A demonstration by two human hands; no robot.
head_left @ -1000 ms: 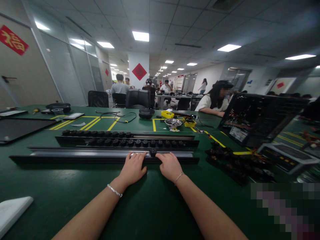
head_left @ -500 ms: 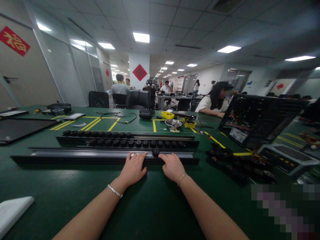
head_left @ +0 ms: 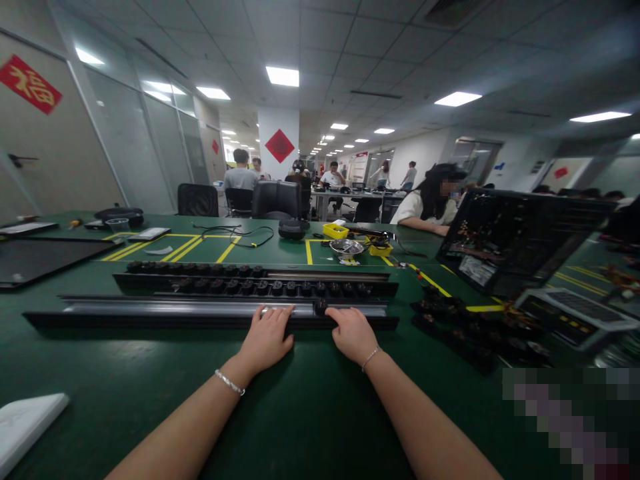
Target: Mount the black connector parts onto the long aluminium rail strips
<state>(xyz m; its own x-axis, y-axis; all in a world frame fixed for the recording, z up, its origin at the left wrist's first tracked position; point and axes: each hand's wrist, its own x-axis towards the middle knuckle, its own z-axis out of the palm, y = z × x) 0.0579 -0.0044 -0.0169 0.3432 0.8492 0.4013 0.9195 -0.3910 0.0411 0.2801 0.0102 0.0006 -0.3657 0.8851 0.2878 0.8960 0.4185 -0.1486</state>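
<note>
The lower right corner was blotted out by a blocky blur, and whatever lay on the bench (head_left: 310, 413) there could not be made out. The heap of dark parts (head_left: 465, 330) just above it was too murky to identify piece by piece.

The left hand (head_left: 266, 339) lay flat, fingers spread, pressing on the near edge of the long black rail (head_left: 200, 311) that ran across the bench in front of the person. The right hand (head_left: 354, 335) rested on the same rail a little to the right, its fingertips against a small black knob (head_left: 320, 307) sitting in the rail's channel (whether they pinched it or only touched it I could not tell, since the knuckles hid the contact). The two hands were apart, neither closed into a fist.

Just behind stood a second rail (head_left: 255, 283), filled with two rows of similar knobs. An opened computer case (head_left: 510, 237) leaned at the right, cutting off the view of the bench beyond it. A metal bowl (head_left: 346, 247) and yellow bins (head_left: 335, 230) sat farther back, near a seated person (head_left: 425, 203). A white slab (head_left: 25, 420) was cropped at the lower left.
</note>
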